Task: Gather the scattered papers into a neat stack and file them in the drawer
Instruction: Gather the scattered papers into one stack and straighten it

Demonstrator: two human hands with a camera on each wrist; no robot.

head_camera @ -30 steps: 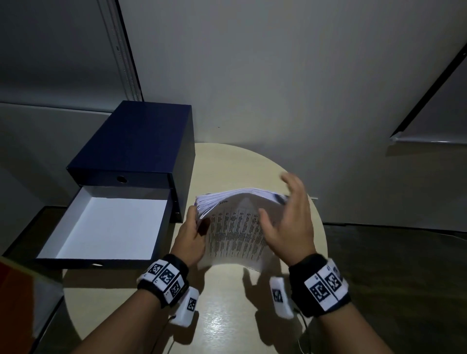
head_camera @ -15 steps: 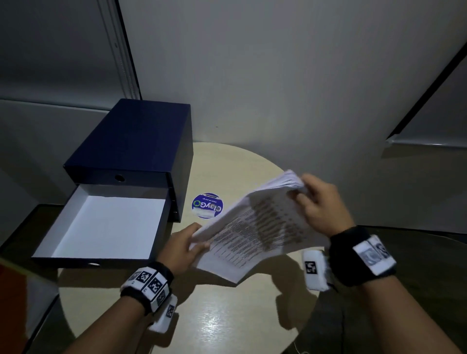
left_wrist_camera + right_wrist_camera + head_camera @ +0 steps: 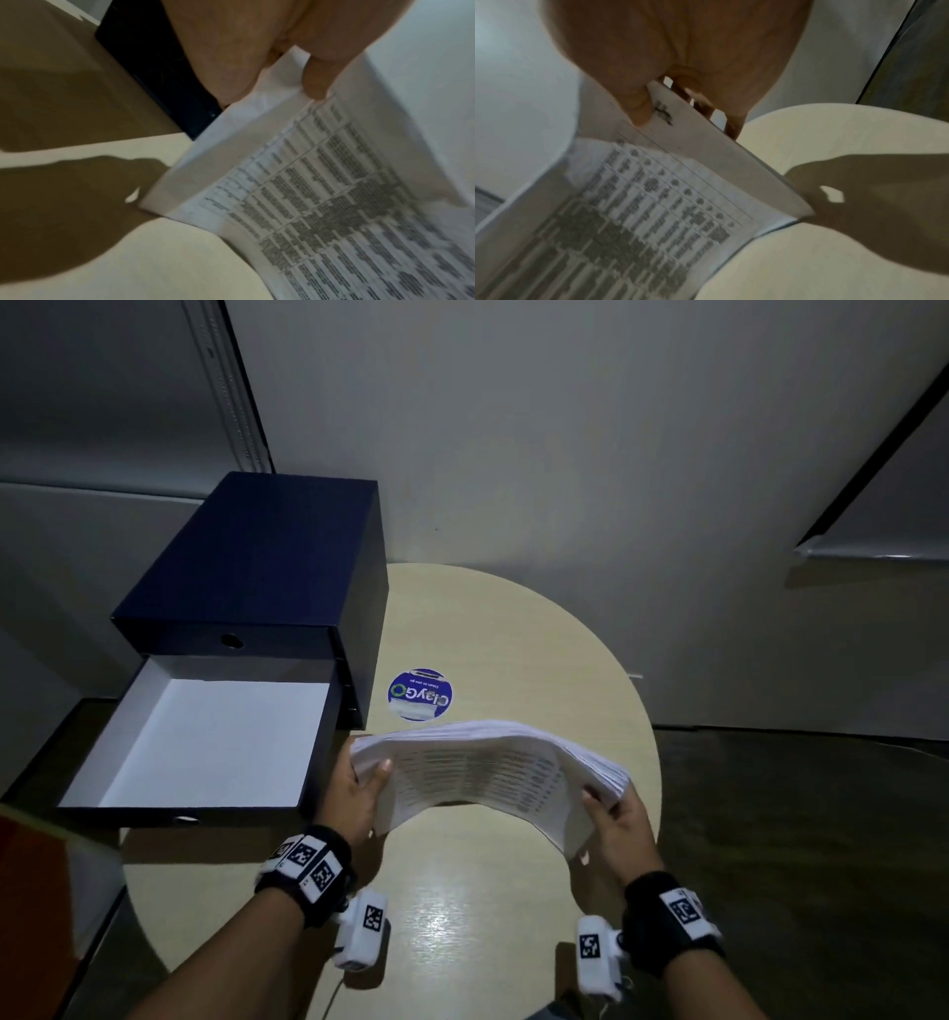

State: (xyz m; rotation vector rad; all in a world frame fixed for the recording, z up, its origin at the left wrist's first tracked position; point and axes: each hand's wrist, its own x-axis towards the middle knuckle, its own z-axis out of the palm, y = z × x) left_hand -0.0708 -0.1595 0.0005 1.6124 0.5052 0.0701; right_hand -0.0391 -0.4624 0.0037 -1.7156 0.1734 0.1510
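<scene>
A thick stack of printed papers [image 3: 482,767] arches upward above the round table [image 3: 513,618], held at both short ends. My left hand [image 3: 359,793] grips the stack's left end, thumb on the printed face [image 3: 316,85]. My right hand [image 3: 616,814] grips the right end, thumb on top and fingers underneath [image 3: 639,109]. The printed sheet [image 3: 321,192] shows table text, blurred in both wrist views [image 3: 634,203]. To the left stands a dark blue drawer box [image 3: 267,567] with its lower drawer [image 3: 205,737] pulled out, white inside and holding nothing.
A round blue sticker [image 3: 420,694] lies on the tabletop just behind the stack. The drawer box stands against the wall at the table's left. Dark floor [image 3: 796,839] lies to the right of the table.
The stack has turned from standing on edge to lying crosswise, bowed between both hands. My right hand moved from its top edge to its right end; the sticker came into view.
</scene>
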